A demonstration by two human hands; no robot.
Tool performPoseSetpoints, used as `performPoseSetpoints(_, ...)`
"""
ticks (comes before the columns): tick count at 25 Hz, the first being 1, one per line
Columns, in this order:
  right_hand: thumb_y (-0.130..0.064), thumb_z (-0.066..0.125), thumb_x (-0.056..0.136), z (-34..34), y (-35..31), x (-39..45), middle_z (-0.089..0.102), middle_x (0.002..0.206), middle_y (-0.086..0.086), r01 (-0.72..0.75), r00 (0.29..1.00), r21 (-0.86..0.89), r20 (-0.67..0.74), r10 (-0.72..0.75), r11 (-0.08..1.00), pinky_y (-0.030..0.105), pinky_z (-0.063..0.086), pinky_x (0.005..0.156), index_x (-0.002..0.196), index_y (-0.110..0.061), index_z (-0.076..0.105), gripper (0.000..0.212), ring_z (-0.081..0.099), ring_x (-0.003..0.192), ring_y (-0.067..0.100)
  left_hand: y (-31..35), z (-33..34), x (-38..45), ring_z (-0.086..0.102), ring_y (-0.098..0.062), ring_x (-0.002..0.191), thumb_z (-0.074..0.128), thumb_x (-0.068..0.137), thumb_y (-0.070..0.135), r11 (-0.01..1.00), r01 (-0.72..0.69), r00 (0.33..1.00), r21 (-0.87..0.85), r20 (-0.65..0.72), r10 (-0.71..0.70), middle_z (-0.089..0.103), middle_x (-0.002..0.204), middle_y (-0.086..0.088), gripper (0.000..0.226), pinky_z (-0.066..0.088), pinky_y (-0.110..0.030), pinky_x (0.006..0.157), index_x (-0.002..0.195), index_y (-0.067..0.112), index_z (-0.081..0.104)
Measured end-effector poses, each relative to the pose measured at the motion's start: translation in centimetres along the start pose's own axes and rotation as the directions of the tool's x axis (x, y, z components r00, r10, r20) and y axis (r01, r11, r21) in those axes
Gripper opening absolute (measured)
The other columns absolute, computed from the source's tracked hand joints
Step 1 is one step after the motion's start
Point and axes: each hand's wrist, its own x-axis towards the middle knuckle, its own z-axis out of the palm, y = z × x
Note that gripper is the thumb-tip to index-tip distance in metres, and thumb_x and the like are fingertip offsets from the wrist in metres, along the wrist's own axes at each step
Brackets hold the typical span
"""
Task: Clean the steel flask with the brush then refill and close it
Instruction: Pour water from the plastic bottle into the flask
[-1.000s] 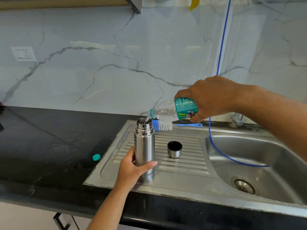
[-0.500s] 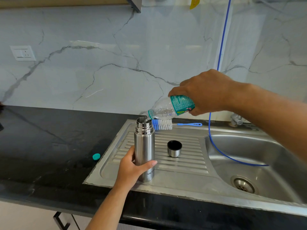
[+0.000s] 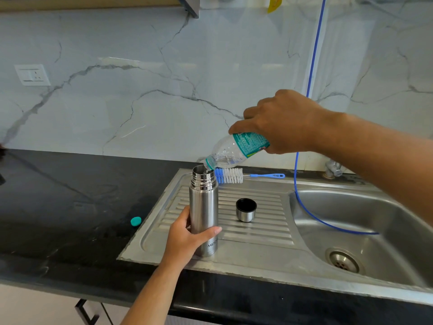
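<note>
While the steel flask (image 3: 203,211) stands upright on the ribbed draining board of the sink (image 3: 257,252), its long axis is vertical and its open mouth points straight up. The left hand (image 3: 187,238) grips the lower part of the flask body, with the thumb across the front and the other fingers curled behind it. The right hand (image 3: 281,123) is clamped around the back part of a plastic water bottle (image 3: 234,150) with a green label. This bottle is tilted, its long axis going down to the left, and its neck points into the mouth of the flask, touching or almost touching the rim. Some clear water is seen inside the bottle near the neck.

Just to the right of the flask, the flask cap (image 3: 246,209) stands on the draining board with its dark open side up, apart from the flask. Behind the flask, the bottle brush (image 3: 236,175) lies flat on the back edge of the sink, its long axis left to right, the blue and white bristles toward the flask and the blue handle pointing right. A small green bottle cap (image 3: 136,221) lies on the black table (image 3: 58,207), near the left edge of the sink. A thin blue hose (image 3: 311,66) hangs down the marble wall into the sink basin.
</note>
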Motion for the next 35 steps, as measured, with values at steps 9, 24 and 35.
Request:
performPoseSetpoints(9, -0.031, 0.072, 0.091, -0.3, 0.6, 1.1, 0.059, 0.132, 0.001, 0.092, 0.992, -0.156, -0.067, -0.104, 0.983, 0.043, 0.051, 0.083, 0.151, -0.040, 0.026, 0.076, 0.061, 0.113, 0.027, -0.1, 0.0, -0.1, 0.066, 0.010, 0.096, 0.090, 0.064, 0.040, 1.000, -0.005, 1.000, -0.012, -0.008, 0.005, 0.068, 0.110, 0.016, 0.064, 0.055, -0.011, 0.068, 0.115, 0.048, 0.052)
performPoseSetpoints(24, -0.021, 0.078, 0.085, -1.1, 1.2, 2.6, 0.060, 0.128, 0.007, 0.191, 0.969, -0.312, -0.092, -0.230, 0.931, 0.050, 0.050, 0.090, 0.150, -0.035, 0.031, 0.081, 0.058, 0.115, 0.032, -0.3, 0.0, 0.0, 0.067, 0.007, 0.097, 0.093, 0.069, 0.030, 1.000, -0.012, 1.000, -0.014, -0.011, 0.012, 0.070, 0.110, 0.014, 0.063, 0.056, -0.013, 0.069, 0.116, 0.046, 0.054)
performPoseSetpoints(35, -0.021, 0.077, 0.086, -0.8, 0.8, 2.5, 0.060, 0.128, 0.007, 0.190, 0.970, -0.319, -0.085, -0.227, 0.928, 0.051, 0.049, 0.092, 0.151, -0.036, 0.031, 0.081, 0.057, 0.116, 0.031, -0.4, 0.0, 0.1, 0.065, 0.009, 0.098, 0.092, 0.069, 0.034, 1.000, -0.016, 1.000, 0.003, -0.009, 0.016, 0.067, 0.111, 0.017, 0.063, 0.056, -0.013, 0.069, 0.115, 0.049, 0.051)
